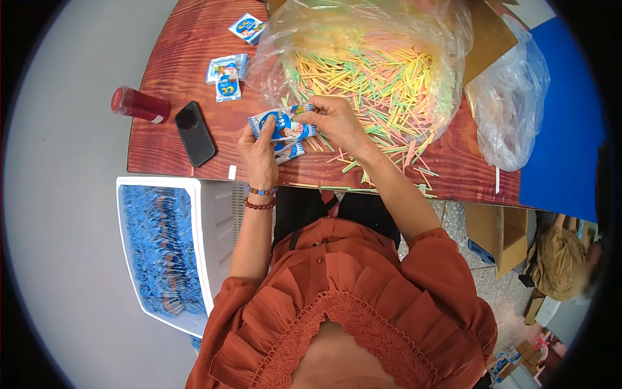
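"Left hand [259, 152] first: what is it doing?"

"It grips a blue-and-white packet [283, 124], thumb on top, fingers tucked behind. The right hand [335, 124] has its thumb and fingertips closed on the packet's upper right end. Whether anything else is pinched there cannot be told."

"What could go wrong?"

"A slip or a bad tear, probably. Should the right hand pull harder than the left thumb braces, the thin wrapper could rip unevenly. The loose coloured sticks [366, 71] are another worry: they spread from the clear plastic bag [350, 19] to just beside the right wrist, so a sweep of that forearm might roll some off the table [175, 65]."

"And where does the packet lie?"

"Between the two hands, ahead of the left wrist and left of the right knuckles. What looks like a second packet [289, 153] shows under it, to the right of the left hand; whether it is held or merely resting cannot be told."

"Anything else near the left hand?"

"A black phone [195, 135] to its left, and more packets [227, 76] ahead and to the left, well clear of the fingers."
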Motion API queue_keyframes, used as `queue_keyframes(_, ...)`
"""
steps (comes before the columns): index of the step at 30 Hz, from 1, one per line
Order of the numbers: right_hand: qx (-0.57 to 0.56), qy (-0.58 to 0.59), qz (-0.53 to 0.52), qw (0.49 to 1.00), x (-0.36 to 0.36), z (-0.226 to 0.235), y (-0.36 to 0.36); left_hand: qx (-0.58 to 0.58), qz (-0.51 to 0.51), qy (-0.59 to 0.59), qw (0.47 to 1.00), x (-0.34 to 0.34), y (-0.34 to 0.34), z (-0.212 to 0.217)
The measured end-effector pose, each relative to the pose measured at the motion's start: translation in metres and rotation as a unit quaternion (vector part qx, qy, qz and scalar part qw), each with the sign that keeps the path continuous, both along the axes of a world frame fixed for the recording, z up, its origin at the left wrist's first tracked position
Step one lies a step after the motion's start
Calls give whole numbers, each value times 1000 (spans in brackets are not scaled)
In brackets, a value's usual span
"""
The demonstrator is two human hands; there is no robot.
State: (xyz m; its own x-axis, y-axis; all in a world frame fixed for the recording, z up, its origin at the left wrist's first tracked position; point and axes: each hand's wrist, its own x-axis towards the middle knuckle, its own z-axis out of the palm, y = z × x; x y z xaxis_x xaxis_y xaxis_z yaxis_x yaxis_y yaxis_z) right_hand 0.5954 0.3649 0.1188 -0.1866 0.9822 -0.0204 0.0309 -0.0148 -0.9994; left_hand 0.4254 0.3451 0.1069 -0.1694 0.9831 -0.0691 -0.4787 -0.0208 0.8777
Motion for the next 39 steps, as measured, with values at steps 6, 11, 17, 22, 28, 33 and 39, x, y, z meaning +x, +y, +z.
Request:
queue_keyframes(6,31,-74,-17,997,23,3,-17,-52,-7,6,999,15,-9,-3)
queue_keyframes(11,-24,58,-4,998,30,7,-23,-61,-38,-62,995,27,-11,3)
queue_keyframes(17,-29,69,2,997,45,1,-20,-64,-63,-72,993,23,-7,-11)
queue_keyframes(22,246,3,-25,969,59,17,-22,-83,-42,-67,993,31,-8,4)
queue_keyframes(28,361,-209,32,908,57,11,-23,-79,-73,-89,990,31,-10,-3)
queue_keyframes(33,110,-112,2,988,96,12,6,-74,-47,-51,995,13,-15,-1)
queue_keyframes(39,164,-594,-37,787,133,7,53,-91,-39,-49,994,23,-19,5)
